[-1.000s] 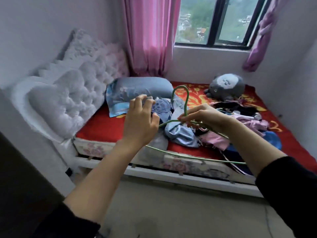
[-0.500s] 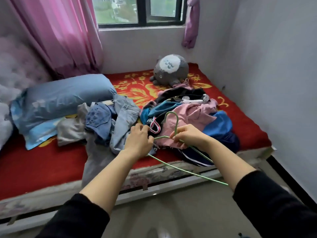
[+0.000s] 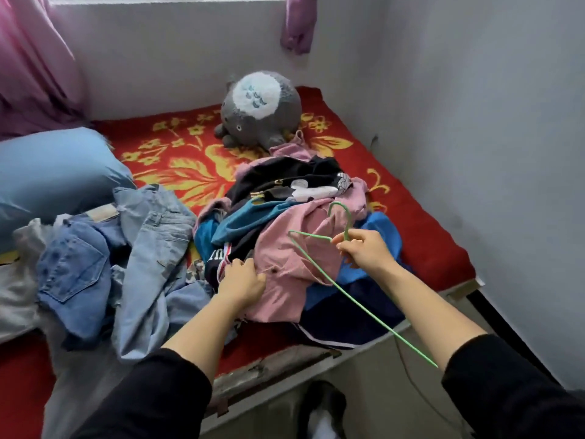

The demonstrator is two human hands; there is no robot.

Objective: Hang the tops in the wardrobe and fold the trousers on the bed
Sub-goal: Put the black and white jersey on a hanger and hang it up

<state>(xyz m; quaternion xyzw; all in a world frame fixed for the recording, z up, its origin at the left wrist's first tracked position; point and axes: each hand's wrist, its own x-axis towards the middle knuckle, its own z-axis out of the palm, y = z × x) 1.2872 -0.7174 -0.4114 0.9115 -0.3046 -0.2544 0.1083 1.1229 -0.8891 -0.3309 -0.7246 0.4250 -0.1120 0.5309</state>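
A heap of tops lies on the red bed, with a pink top uppermost at the front, over teal, black and blue garments. My left hand pinches the pink top's fabric near its lower left edge. My right hand grips a thin green wire hanger at the base of its hook, holding it above the pink top. The hanger's long arm slants down toward my right sleeve. Several denim trousers lie crumpled to the left of the heap.
A grey plush toy sits at the back of the bed by the wall. A blue pillow lies at left, below pink curtains. The white wall bounds the bed at right. My foot stands on the floor below.
The view swung right and down toward the clothes heap. My left hand let go of the hanger and took hold of the pink top. My right hand kept the hanger.
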